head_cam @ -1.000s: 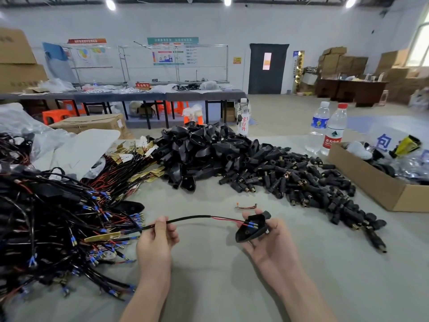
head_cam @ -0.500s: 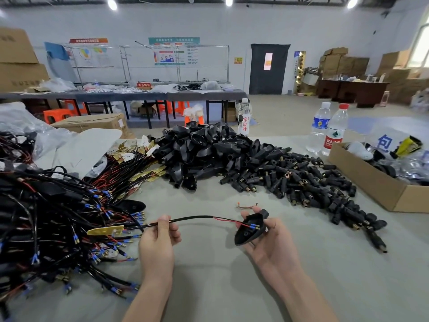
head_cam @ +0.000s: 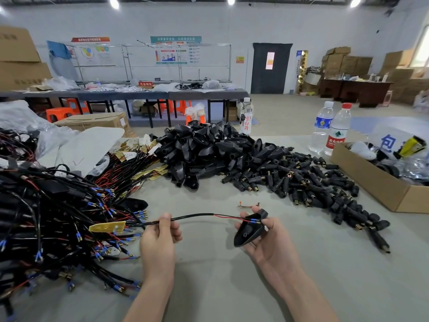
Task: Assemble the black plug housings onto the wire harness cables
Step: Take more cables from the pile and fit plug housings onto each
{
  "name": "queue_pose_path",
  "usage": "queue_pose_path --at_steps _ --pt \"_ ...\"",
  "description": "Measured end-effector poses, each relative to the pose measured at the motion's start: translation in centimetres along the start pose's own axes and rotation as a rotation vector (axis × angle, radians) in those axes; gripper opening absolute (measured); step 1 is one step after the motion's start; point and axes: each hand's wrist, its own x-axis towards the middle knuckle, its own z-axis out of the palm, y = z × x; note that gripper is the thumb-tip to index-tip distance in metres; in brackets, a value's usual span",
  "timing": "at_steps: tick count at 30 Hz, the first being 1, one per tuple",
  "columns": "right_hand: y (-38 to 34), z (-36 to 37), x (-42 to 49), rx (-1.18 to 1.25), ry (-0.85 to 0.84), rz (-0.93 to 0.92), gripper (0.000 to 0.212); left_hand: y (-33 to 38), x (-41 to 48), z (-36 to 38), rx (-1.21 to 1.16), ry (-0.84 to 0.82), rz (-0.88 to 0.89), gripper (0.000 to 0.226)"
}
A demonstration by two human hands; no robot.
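The left hand point(head_cam: 160, 242) pinches a black cable point(head_cam: 197, 215) between thumb and curled fingers, knuckles towards the camera. The cable leaves the fingers on both sides. On their outer side it ends in a yellow tag point(head_cam: 106, 227), which lies against the harness pile point(head_cam: 46, 217). On their inner side it arcs above the table point(head_cam: 209, 287) to the right hand point(head_cam: 267, 242).

The right hand lies palm up and cradles one black housing point(head_cam: 249, 231). The thumb sits on the housing's near upper edge and the fingers curl round its far side, so the grip is closed on it. The housing's narrow neck pokes out past the fingertips and its broad end points down at the palm's heel.

Just short of the right thumb the cable splits into a red and a black wire. Their blue terminals point(head_cam: 254, 220) lie across the open top of the housing, touching it. I cannot tell whether they are seated inside.

Just beyond the right fingertips a small copper clip point(head_cam: 248, 205) lies on the table. Farther beyond both hands sits the housing heap point(head_cam: 204, 147), and to the right of it lies the plug heap point(head_cam: 301, 180), which trails down towards the outer side of the right hand. Well beyond the right fingers stand two bottles point(head_cam: 329, 131), beside a cardboard box point(head_cam: 376, 180).
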Motion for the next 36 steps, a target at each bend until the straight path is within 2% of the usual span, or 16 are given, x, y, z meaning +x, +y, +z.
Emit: queue_pose_path --at_steps 8,21,25,36 --pt "0.0 0.3 -0.1 -0.015 0.043 0.000 0.033 0.2 0.0 0.1 -0.017 0.002 -0.010 0.030" --pt "-0.2 0.4 -0.3 -0.013 -0.016 -0.068 0.025 0.7 -0.6 0.5 0.058 -0.037 0.057 0.029" --pt "-0.1 0.2 -0.1 0.013 -0.007 -0.088 0.031 0.8 -0.8 0.4 0.066 -0.045 0.057 0.029" --pt "-0.1 -0.5 0.4 0.055 -0.010 -0.145 0.028 1.0 -1.3 0.6 0.044 -0.145 0.005 0.027"
